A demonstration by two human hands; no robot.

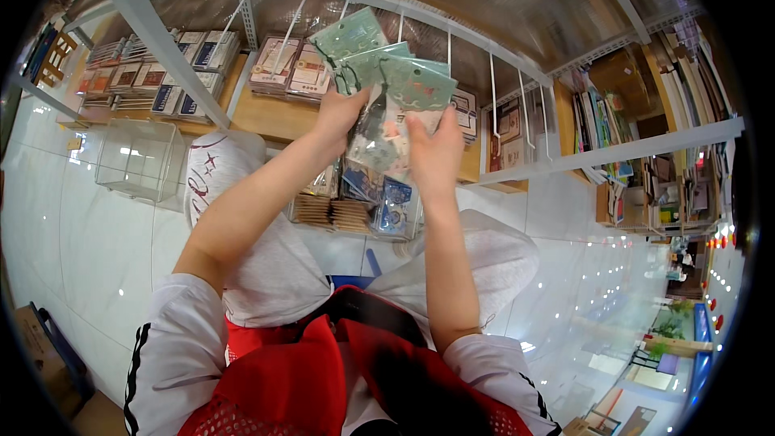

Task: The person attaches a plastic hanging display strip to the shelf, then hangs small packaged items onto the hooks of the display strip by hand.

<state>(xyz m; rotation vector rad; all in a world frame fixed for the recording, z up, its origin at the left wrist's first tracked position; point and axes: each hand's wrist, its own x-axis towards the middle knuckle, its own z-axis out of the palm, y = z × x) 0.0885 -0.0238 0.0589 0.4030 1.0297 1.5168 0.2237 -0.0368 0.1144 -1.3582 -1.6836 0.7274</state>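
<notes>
Several flat plastic-wrapped packets [387, 127] with green hang-hole headers are fanned out in front of me, above the shelf edge. My left hand [343, 112] grips their left side, where dark cords show near the headers. On the right side my right hand [437, 142] pinches the front packet, thumb on its face. Below the packets, on the floor between my legs, a clear bin [396, 215] holds brown-edged packs and blue packs. The packets and my forearms hide part of the bin.
White display hooks [493, 97] jut from the rack overhead, with a grey metal bar [611, 151] on the right. Stacked boxed goods [281, 66] line the wooden shelf [266, 109]. An empty-looking clear bin [139, 160] stands on the tiled floor at left. Books [596, 118] fill shelves at right.
</notes>
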